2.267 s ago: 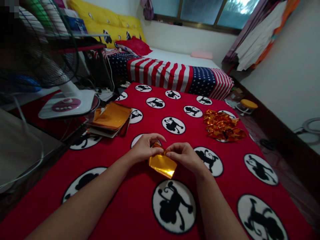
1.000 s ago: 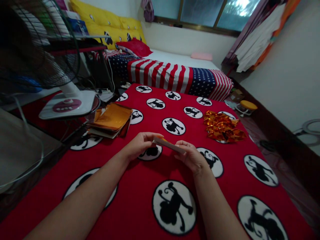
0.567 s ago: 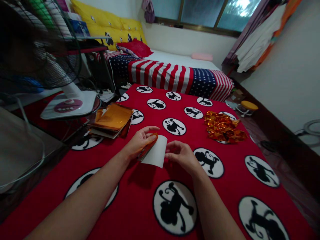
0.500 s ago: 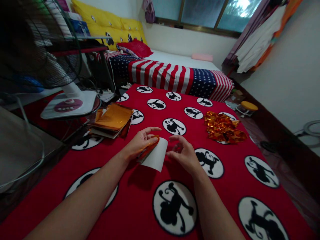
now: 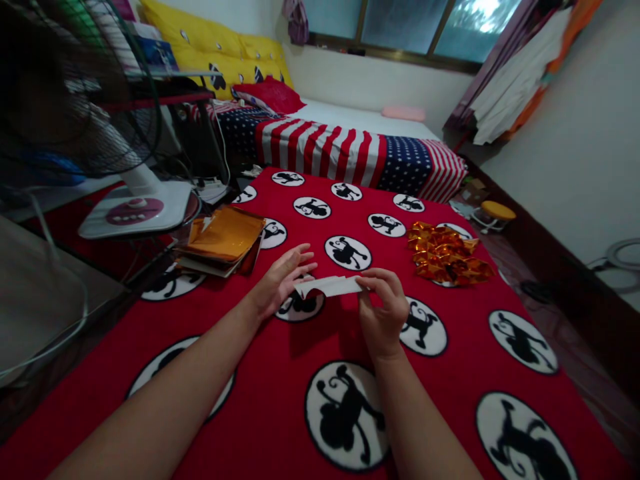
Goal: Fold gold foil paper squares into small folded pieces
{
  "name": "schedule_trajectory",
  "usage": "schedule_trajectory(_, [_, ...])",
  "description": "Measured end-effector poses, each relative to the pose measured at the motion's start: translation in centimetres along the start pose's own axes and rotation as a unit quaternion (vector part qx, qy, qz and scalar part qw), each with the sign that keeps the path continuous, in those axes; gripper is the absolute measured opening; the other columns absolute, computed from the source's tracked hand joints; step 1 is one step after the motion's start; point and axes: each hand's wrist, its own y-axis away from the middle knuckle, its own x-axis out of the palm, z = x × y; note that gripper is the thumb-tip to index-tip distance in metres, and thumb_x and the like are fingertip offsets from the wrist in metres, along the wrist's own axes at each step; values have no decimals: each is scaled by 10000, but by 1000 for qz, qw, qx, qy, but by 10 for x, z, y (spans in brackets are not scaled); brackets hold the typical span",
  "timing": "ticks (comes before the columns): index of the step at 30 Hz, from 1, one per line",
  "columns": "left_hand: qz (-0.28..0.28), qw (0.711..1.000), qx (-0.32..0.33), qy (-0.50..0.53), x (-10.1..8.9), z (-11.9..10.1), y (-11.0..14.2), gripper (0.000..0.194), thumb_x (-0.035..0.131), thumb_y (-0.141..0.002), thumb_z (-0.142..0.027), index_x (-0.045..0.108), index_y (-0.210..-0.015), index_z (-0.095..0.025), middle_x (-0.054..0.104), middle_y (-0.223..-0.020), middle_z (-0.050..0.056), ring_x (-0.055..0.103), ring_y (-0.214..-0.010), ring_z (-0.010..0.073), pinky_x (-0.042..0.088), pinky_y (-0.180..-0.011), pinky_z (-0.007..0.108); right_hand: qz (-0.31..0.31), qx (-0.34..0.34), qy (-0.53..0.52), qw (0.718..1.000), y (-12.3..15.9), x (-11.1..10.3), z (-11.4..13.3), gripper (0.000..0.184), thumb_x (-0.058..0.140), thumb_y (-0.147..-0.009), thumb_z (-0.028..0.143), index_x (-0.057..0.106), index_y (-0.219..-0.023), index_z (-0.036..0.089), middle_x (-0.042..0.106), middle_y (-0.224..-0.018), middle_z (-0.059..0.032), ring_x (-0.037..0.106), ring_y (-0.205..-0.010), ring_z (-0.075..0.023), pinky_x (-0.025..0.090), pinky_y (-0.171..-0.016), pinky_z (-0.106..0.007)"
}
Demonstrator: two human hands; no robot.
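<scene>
A folded sheet of paper [image 5: 333, 286], pale on the side I see, is held above the red cloth. My right hand [image 5: 384, 303] pinches its right end between thumb and fingers. My left hand [image 5: 285, 277] is open at the other end, fingers spread, palm toward the paper; whether it touches the paper I cannot tell. Left of my hands lies a stack of orange shiny paper sheets [image 5: 225, 233]. Over to the right sits a cluster of folded orange foil pieces [image 5: 443, 257].
The red cloth [image 5: 265, 413] with monkey circles covers the surface before me. A fan on a white base [image 5: 135, 210] stands at the left. Behind is a bed with a star-and-stripe cover [image 5: 340, 153]. A yellow stool [image 5: 499, 211] is at the far right.
My left hand has let go of the paper and opened. My right hand, empty before, now grips its right end, and the paper has turned nearly edge-on.
</scene>
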Motion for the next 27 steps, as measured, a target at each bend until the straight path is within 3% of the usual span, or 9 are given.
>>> schedule_trajectory(2, [-60,996,67,-23,-2,0,-2,495,699,-749,-432,598,-1171,-195,604,-1227,101,610,-1036,178,500,-817,257,-31,-17,32,999,0,-2,-1,157,578,-820,88,649,-815,228,613,-869,-39,615,-825,-171,525,-753,-329])
schedule_trajectory(5, [-162,971,149,-89,-4,0,-2,302,680,-755,-433,662,-846,-146,642,-683,6,562,-578,70,407,-522,156,-55,-26,43,997,0,-4,-2,157,583,-813,74,635,-791,221,606,-868,-38,611,-819,-168,520,-754,-329])
schedule_trajectory(9, [-159,962,101,-196,1,1,3,508,547,-801,-604,578,-590,-142,350,-319,-58,290,-287,43,189,-341,181,-77,-14,43,996,0,-5,-4,153,583,-811,79,635,-788,221,609,-871,-36,610,-823,-173,517,-750,-338])
schedule_trajectory(12, [-45,970,-81,-223,11,3,10,725,422,-773,-758,631,-1062,-126,552,-396,2,460,-283,105,263,-333,176,-96,-8,44,994,0,-5,-7,150,587,-808,85,639,-788,225,615,-864,-34,612,-820,-178,518,-752,-345])
schedule_trajectory(14, [21,964,-187,-188,19,6,14,912,375,-736,-815,392,-1387,-176,677,-548,65,604,-378,177,359,-364,192,-100,-7,46,994,0,-6,-7,148,587,-807,90,639,-790,227,617,-865,-36,614,-812,-181,521,-752,-351])
schedule_trajectory(16, [60,965,-221,-127,25,7,16,957,355,-726,-828,231,-1472,-242,729,-707,105,684,-508,230,452,-426,233,-95,-7,44,994,0,-6,-6,151,584,-807,90,638,-796,231,620,-870,-39,618,-809,-183,522,-753,-354])
schedule_trajectory(20, [32,985,-168,-31,28,7,13,800,476,-771,-731,405,-1395,-236,724,-881,118,704,-661,216,532,-533,272,-64,-32,20,997,1,-6,-3,184,588,-789,63,638,-804,240,621,-875,-34,617,-809,-175,515,-748,-337])
schedule_trajectory(23, [-34,994,-105,-11,23,7,7,635,607,-764,-618,618,-1158,-121,704,-850,115,666,-670,164,524,-548,235,-4,-63,-17,998,2,-4,-3,217,578,-765,37,638,-805,242,623,-884,-34,618,-810,-168,517,-735,-319])
schedule_trajectory(27, [-94,995,-33,-27,13,8,1,475,785,-633,-451,702,-917,-80,686,-760,66,605,-619,115,479,-522,189,101,-65,-46,992,4,-4,-3,262,533,-730,32,637,-857,236,614,-946,-52,620,-857,-180,526,-738,-321])
